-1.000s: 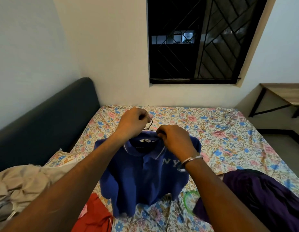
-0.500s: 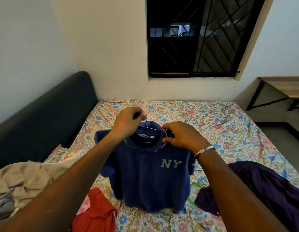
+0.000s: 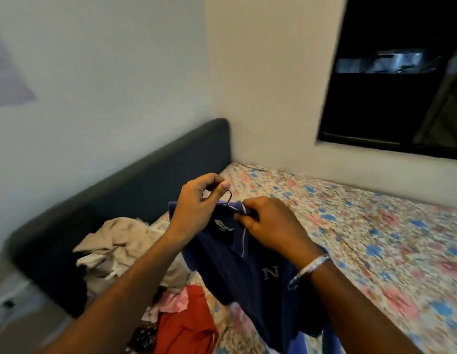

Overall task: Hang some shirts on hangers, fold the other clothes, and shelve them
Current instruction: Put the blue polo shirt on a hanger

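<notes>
The left hand (image 3: 196,208) pinched the metal hanger hook (image 3: 228,196) between thumb and fingers, lifting the blue polo shirt (image 3: 250,272) above the floral bed sheet (image 3: 375,226). The right hand (image 3: 273,223) gripped the shirt's collar (image 3: 244,235) just beside it. A beige clothes pile (image 3: 120,244) and a red garment (image 3: 186,323) lay on the bed near the dark headboard (image 3: 120,187).

The left hand (image 3: 196,208) pinches the metal hook of a hanger (image 3: 229,196) above the blue polo shirt (image 3: 250,274). Just right of that grip, the right hand (image 3: 270,223) pinches the collar; below lie beige clothes (image 3: 120,241) and a red garment (image 3: 189,325).
</notes>
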Demonstrator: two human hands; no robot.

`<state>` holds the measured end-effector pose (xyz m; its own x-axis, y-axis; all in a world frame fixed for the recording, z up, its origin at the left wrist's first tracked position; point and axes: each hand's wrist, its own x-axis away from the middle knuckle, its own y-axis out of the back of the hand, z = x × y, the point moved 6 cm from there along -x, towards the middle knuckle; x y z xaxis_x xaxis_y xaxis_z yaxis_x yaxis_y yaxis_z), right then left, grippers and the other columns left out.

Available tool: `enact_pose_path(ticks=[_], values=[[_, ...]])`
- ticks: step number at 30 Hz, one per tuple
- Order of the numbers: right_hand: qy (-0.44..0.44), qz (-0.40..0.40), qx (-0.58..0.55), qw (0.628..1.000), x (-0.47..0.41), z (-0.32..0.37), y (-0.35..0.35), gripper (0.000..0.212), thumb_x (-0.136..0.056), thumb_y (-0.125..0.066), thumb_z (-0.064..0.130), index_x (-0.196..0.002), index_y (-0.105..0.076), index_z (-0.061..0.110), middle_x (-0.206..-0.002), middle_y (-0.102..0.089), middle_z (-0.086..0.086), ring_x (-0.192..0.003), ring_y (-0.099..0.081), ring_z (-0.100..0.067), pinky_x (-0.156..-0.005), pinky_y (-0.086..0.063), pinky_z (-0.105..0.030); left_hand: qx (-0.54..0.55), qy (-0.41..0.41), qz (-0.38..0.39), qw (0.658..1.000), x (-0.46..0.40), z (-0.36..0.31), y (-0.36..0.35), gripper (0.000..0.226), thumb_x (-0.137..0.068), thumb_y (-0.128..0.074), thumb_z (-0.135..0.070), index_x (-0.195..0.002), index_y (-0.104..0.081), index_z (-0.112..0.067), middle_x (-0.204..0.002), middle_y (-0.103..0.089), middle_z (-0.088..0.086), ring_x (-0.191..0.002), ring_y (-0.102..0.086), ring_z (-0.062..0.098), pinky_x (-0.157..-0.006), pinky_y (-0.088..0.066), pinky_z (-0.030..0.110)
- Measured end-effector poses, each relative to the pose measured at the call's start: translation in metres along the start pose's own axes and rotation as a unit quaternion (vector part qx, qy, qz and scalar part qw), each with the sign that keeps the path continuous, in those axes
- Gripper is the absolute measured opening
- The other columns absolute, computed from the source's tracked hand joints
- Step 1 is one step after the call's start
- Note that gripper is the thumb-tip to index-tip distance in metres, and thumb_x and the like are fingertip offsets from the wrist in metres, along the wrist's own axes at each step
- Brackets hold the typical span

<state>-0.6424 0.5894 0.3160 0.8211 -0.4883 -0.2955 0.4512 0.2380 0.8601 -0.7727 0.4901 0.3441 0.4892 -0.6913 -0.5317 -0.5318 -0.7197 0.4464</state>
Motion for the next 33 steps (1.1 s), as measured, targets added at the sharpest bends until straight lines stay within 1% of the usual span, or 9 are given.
enact_pose_path(ticks=[2, 7, 11, 14, 17, 19, 22, 28, 33], values=[[0.056, 0.023, 0.028, 0.998, -0.012, 0.023, 0.003, 0.029, -0.093, -0.057, 0.052, -0.085, -0.056, 0.024, -0.081, -0.064, 0.003, -0.081, -0.061, -0.024, -0.060, -0.038, -0.035, -0.024, 0.013, -0.043, 0.999, 0.000, 0.000, 0.038, 0.020, -0.099, -0.065, -0.028, -0.084, -0.070, -0.017, -0.075, -0.069, -0.004, -0.070, -0.066, 0.014, -0.066, -0.052, 0.031], [0.193, 0.066, 0.088, 0.975, -0.030, 0.059, 0.019, 0.034, -0.092, -0.052, 0.061, -0.090, -0.056, 0.027, -0.095, -0.068, 0.000, -0.093, -0.063, -0.022, -0.066, -0.041, -0.036, -0.079, 0.060, -0.148, 0.984, 0.020, -0.007, 0.124, 0.019, -0.098, -0.067, -0.023, -0.080, -0.069, -0.016, -0.069, -0.064, -0.010, -0.066, -0.056, 0.002, -0.068, -0.048, 0.023], [0.266, -0.002, -0.057, 0.962, -0.037, 0.092, 0.011, 0.047, -0.090, -0.038, 0.066, -0.081, -0.056, 0.024, -0.075, -0.064, 0.001, -0.076, -0.063, -0.022, -0.061, -0.048, -0.043, -0.123, 0.073, -0.238, 0.961, 0.048, -0.024, 0.180, 0.020, -0.098, -0.067, -0.024, -0.081, -0.070, -0.013, -0.070, -0.064, -0.006, -0.065, -0.055, 0.002, -0.065, -0.043, 0.017], [0.292, -0.052, -0.118, 0.948, -0.035, 0.135, 0.000, 0.037, -0.093, -0.046, 0.058, -0.082, -0.060, 0.025, -0.069, -0.065, 0.000, -0.068, -0.063, -0.025, -0.053, -0.047, -0.041, -0.172, 0.074, -0.295, 0.937, 0.074, -0.039, 0.217, 0.020, -0.099, -0.066, -0.028, -0.085, -0.070, -0.015, -0.075, -0.068, -0.004, -0.069, -0.059, 0.011, -0.062, -0.043, 0.027], [0.313, -0.073, -0.172, 0.931, -0.034, 0.186, -0.004, 0.033, -0.092, -0.050, 0.052, -0.090, -0.070, 0.025, -0.077, -0.072, 0.000, -0.072, -0.066, -0.028, -0.053, -0.048, -0.038, -0.194, 0.077, -0.339, 0.917, 0.104, -0.049, 0.255, 0.014, -0.101, -0.063, -0.023, -0.109, -0.072, -0.016, -0.095, -0.073, -0.001, -0.087, -0.067, 0.009, -0.069, -0.049, 0.019], [0.324, -0.077, -0.197, 0.922, -0.038, 0.220, -0.007, 0.029, -0.093, -0.055, 0.047, -0.090, -0.072, 0.024, -0.078, -0.072, -0.002, -0.073, -0.066, -0.030, -0.052, -0.044, -0.034, -0.214, 0.088, -0.346, 0.909, 0.123, -0.051, 0.279, 0.030, -0.103, -0.058, -0.021, -0.133, -0.064, -0.020, -0.118, -0.070, -0.005, -0.106, -0.065, 0.002, -0.087, -0.050, 0.014], [0.354, -0.066, -0.225, 0.905, -0.049, 0.286, -0.008, 0.027, -0.094, -0.059, 0.041, -0.082, -0.067, 0.019, -0.073, -0.069, -0.005, -0.072, -0.063, -0.032, -0.053, -0.043, -0.036, -0.277, 0.103, -0.365, 0.883, 0.159, -0.056, 0.328, 0.045, -0.102, -0.058, -0.017, -0.147, -0.052, -0.025, -0.136, -0.062, -0.010, -0.125, -0.056, 0.000, -0.107, -0.043, 0.019], [0.429, -0.053, -0.291, 0.854, -0.069, 0.442, -0.004, 0.024, -0.095, -0.064, 0.034, -0.076, -0.072, 0.023, -0.058, -0.055, 0.009, -0.056, -0.052, -0.014, -0.050, -0.033, -0.023, -0.414, 0.113, -0.390, 0.814, 0.208, -0.079, 0.454, 0.057, -0.096, -0.061, -0.037, -0.150, -0.047, -0.026, -0.150, -0.050, -0.011, -0.140, -0.044, 0.003, -0.118, -0.036, 0.033], [0.479, -0.110, -0.310, 0.814, -0.081, 0.587, 0.011, 0.019, -0.093, -0.065, 0.039, -0.085, -0.077, 0.026, -0.075, -0.071, 0.004, -0.070, -0.065, -0.021, -0.061, -0.053, -0.036, -0.515, 0.112, -0.375, 0.763, 0.236, -0.114, 0.584, 0.065, -0.090, -0.057, -0.054, -0.151, -0.043, -0.033, -0.157, -0.042, -0.014, -0.145, -0.034, -0.002, -0.121, -0.033, 0.036]])
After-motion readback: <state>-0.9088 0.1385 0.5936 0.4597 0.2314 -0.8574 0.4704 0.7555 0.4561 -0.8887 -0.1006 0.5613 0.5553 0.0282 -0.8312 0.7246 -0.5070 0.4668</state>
